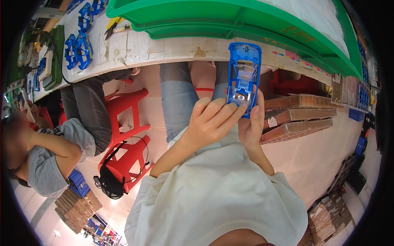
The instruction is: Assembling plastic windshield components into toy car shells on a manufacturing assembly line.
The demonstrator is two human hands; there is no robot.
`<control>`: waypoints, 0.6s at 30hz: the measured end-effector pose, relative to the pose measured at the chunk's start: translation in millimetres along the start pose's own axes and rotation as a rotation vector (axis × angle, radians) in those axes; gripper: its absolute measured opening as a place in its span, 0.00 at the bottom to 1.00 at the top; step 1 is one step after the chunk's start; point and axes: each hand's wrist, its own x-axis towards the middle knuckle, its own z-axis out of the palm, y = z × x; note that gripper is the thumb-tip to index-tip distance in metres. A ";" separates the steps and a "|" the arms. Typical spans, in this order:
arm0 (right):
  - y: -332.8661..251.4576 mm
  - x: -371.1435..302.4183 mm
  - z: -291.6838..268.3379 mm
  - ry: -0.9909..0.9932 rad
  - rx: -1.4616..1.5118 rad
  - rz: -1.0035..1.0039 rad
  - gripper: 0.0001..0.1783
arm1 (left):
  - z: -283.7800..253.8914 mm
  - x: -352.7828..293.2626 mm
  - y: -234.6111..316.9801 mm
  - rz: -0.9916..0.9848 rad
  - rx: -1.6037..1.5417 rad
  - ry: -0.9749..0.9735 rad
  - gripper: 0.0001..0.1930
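The car-shaped shell (245, 85) is translucent blue with clear window parts; more blue pieces (83, 50) lie toward the left end of the white surface (158, 50). Brown blotches and a strip of pink, red and blue marks (293, 57) dot its near edge. The trays (176, 22) are green, the stools (135, 108) red, the jeans (176, 88) faded blue. A neighbour's grey top (49, 164) seems black-and-white patterned at one sleeve, though blurred.

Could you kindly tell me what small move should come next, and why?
Perhaps press gently with the left hand at the near end of the translucent blue plastic car shell, since that hand's fingers lie there while the right hand supports the shell's right side.
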 end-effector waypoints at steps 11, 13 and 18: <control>-2.6 0.5 0.7 -0.018 -0.028 -0.024 0.34 | -3.6 -1.0 0.9 0.041 0.056 0.038 0.16; -3.3 0.8 2.5 -0.022 -0.022 -0.020 0.35 | -3.5 -1.0 0.2 0.051 0.068 0.061 0.15; -1.8 0.5 2.3 -0.019 -0.033 -0.017 0.35 | -2.9 -4.1 1.8 0.055 0.135 0.086 0.16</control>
